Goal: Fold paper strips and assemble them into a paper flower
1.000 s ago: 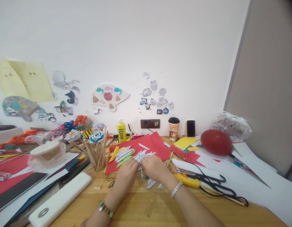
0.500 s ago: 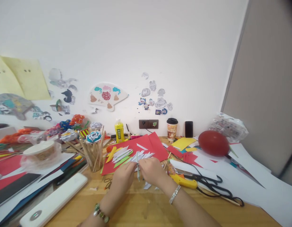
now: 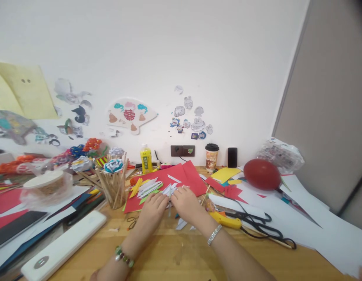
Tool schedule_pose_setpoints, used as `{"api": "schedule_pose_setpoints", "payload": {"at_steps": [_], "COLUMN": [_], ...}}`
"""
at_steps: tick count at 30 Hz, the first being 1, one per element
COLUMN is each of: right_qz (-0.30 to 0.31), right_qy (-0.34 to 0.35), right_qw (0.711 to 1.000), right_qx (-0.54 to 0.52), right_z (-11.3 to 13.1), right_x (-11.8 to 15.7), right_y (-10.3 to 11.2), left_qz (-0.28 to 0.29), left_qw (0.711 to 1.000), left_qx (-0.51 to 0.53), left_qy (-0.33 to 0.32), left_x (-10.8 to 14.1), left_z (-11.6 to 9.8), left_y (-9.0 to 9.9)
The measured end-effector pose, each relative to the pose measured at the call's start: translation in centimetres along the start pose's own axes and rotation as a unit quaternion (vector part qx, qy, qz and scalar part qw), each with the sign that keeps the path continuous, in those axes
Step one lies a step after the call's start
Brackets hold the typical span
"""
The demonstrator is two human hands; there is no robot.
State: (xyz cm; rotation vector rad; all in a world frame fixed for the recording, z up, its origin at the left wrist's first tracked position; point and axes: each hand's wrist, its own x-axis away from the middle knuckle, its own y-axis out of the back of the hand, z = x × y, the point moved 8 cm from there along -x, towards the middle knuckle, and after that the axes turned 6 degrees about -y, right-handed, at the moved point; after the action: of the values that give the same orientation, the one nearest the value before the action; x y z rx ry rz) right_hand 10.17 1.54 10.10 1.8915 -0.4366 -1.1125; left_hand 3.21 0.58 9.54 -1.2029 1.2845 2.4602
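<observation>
Both hands meet over the middle of the table. My left hand point(image 3: 154, 208), with a beaded bracelet at the wrist, is closed at one side of a thin folded strip of pale paper point(image 3: 169, 212). My right hand point(image 3: 187, 203), with a silver bracelet, pinches the other side of it. The fingers cover most of the strip, so its exact shape is hidden. Just behind the hands, white, green and yellow folded paper pieces point(image 3: 150, 188) lie in a pile on red paper sheets point(image 3: 195, 177). A few white scraps point(image 3: 181, 223) lie under my right hand.
At right are a yellow-handled glue gun point(image 3: 227, 220), black-handled scissors point(image 3: 264, 227), a red balloon point(image 3: 262, 174) and white sheets. A lidded cup point(image 3: 211, 158) and a phone point(image 3: 232, 157) stand at the wall. Left are wooden sticks point(image 3: 112, 191), a yellow bottle point(image 3: 146, 159) and a long white case point(image 3: 65, 244).
My fingers have rolled forward over the paper strip, with the backs of both hands now turned more upward. Less of the strip shows. The view has shifted slightly.
</observation>
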Motion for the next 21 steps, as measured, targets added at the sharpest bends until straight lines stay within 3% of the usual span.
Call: {"api": "schedule_pose_setpoints", "payload": {"at_steps": [6, 10, 15, 21], "right_qz": [0.074, 0.087, 0.055, 0.038], "right_qy": [-0.027, -0.061, -0.061, -0.021], "right_qw": [0.996, 0.992, 0.990, 0.995], "right_qx": [-0.053, -0.073, -0.115, -0.094], "right_z": [-0.5, -1.4, -3.2, -4.3], "right_x": [0.5, 0.5, 0.4, 0.7], "right_y": [-0.8, -0.1, 1.0, 0.1], "left_qz": [0.066, 0.045, -0.039, -0.025], "left_qw": [0.993, 0.994, 0.998, 0.998], "left_qx": [0.073, 0.067, 0.022, 0.034], "left_qy": [0.067, 0.079, 0.052, 0.036], "left_x": [0.1, 0.2, 0.6, 1.0], "left_z": [0.1, 0.8, 2.0, 2.0], "left_y": [-0.8, -1.0, -0.4, -0.8]}}
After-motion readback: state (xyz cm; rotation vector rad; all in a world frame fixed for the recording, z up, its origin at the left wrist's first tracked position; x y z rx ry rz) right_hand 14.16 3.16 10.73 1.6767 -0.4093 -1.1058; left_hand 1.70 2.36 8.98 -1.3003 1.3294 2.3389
